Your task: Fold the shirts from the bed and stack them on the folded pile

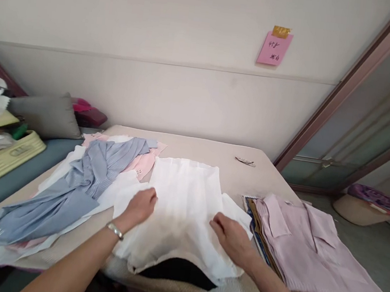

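Here, with curled fingers, our left hand (pixel 142 205) and right hand (pixel 232 235) pinch opposite sides of the white garment (pixel 183 196) on the padded table (pixel 209 148); presumably light, limp and crease-prone, it is best gripped by its side edges.

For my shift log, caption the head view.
Left hand and right hand hold white garment between blue garment and mauve garment.

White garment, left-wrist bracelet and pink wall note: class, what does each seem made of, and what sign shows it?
White garment: thin, matt cloth, fibre unclear; it creases softly and beige seems to show through.
Bracelet: probably metal, silvery and shiny, judging by its bright glints.
Pink note: apparently paper, matt and flat, with dark handwriting and straight edges.
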Action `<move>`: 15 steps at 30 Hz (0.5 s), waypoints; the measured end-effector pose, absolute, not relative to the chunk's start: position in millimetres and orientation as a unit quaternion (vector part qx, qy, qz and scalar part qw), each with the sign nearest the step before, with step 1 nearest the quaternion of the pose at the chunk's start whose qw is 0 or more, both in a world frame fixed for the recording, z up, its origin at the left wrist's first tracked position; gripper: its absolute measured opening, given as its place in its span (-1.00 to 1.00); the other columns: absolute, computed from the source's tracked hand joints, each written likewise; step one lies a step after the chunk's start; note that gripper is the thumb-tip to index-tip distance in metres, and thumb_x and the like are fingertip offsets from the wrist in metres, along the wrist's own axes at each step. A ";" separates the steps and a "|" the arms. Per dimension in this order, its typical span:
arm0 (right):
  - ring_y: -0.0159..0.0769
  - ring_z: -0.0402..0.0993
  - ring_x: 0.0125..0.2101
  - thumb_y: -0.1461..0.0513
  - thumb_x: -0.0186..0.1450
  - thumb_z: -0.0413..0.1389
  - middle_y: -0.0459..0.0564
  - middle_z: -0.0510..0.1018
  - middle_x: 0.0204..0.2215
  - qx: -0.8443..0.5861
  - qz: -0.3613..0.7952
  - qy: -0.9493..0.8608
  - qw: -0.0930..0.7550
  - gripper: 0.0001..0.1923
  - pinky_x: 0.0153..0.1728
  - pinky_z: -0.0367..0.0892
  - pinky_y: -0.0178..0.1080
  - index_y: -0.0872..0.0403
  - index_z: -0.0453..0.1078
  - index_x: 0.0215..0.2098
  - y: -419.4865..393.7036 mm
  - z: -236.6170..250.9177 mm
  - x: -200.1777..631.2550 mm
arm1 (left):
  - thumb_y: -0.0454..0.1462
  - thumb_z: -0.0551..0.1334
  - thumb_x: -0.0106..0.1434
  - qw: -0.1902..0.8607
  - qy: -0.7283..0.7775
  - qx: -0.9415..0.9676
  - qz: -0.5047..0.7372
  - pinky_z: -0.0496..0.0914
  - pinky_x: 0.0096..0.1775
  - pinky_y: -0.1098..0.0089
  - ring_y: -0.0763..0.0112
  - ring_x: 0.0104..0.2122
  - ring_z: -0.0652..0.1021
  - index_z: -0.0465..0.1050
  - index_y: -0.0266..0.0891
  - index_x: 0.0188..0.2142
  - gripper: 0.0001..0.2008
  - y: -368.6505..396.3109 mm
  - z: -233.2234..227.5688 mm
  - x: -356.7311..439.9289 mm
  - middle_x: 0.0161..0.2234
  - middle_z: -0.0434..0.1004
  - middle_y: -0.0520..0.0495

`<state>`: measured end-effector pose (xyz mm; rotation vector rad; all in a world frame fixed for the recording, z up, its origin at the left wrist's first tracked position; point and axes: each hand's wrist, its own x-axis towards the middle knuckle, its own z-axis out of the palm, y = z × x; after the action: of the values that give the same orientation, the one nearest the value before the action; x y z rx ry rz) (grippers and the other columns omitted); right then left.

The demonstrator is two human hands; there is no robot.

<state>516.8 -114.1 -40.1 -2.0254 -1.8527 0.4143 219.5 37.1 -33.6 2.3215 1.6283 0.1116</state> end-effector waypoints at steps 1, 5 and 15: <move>-0.24 0.50 -0.30 0.11 0.47 -0.04 -0.05 0.58 -0.35 -0.745 0.135 -0.625 0.190 -0.78 -0.29 0.18 -0.26 0.02 0.34 -0.27 -89.6 -37.4 532.8 | -0.23 0.01 0.42 0.141 0.590 0.793 0.053 0.35 -0.14 0.34 0.28 -0.12 0.60 0.43 -0.19 -0.16 -0.76 66.0 -30.5 225.3 -0.14 0.63 -0.15; -0.17 0.52 -0.23 0.07 0.43 -0.02 0.09 0.60 -0.29 -0.855 0.117 -0.474 0.172 -0.71 -0.27 0.24 -0.23 0.09 0.41 -0.22 15.2 -41.1 598.9 | -0.13 0.05 0.39 0.119 0.655 0.744 0.060 0.37 -0.12 0.24 0.06 0.00 0.57 0.45 -0.30 -0.12 -0.67 164.2 -38.8 250.0 -0.03 0.58 -0.34; -0.15 0.50 -0.10 0.13 0.44 -0.04 0.15 0.60 -0.13 -0.880 0.084 -0.441 0.154 -0.70 -0.22 0.29 -0.23 0.06 0.51 -0.15 145.0 -93.9 631.3 | -0.20 0.00 0.41 0.046 0.675 0.732 0.088 0.38 -0.08 0.18 0.05 0.03 0.54 0.45 -0.19 -0.09 -0.72 250.0 -82.9 281.9 -0.02 0.57 -0.28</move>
<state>631.3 145.0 -93.9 -2.5229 -1.2641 0.2411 281.9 250.0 -82.9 2.2337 2.0595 0.2694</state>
